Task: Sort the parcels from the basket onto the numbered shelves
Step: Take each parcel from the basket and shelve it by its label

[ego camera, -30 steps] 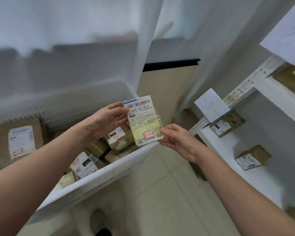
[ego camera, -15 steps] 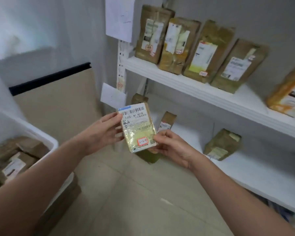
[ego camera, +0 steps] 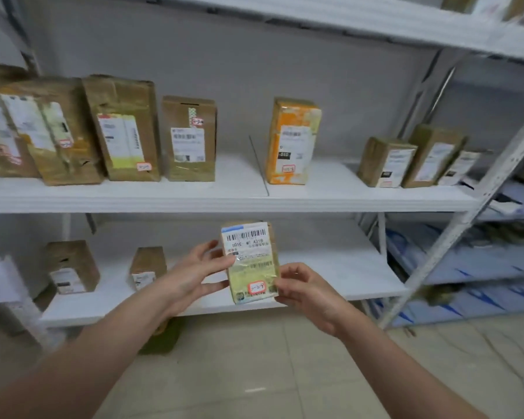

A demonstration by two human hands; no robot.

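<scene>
You hold the parcel point(ego camera: 250, 261) upright in front of the lower shelf point(ego camera: 339, 267), your left hand point(ego camera: 194, 273) pinching its left edge and your right hand point(ego camera: 303, 288) gripping its lower right corner. The white shelf above point(ego camera: 224, 198) carries brown boxes point(ego camera: 191, 137) and one orange box point(ego camera: 294, 140), standing before the grey wall point(ego camera: 254, 71). Below lies a pale tiled floor point(ego camera: 285, 373), and a second rack point(ego camera: 472, 264) stands at the right.
</scene>
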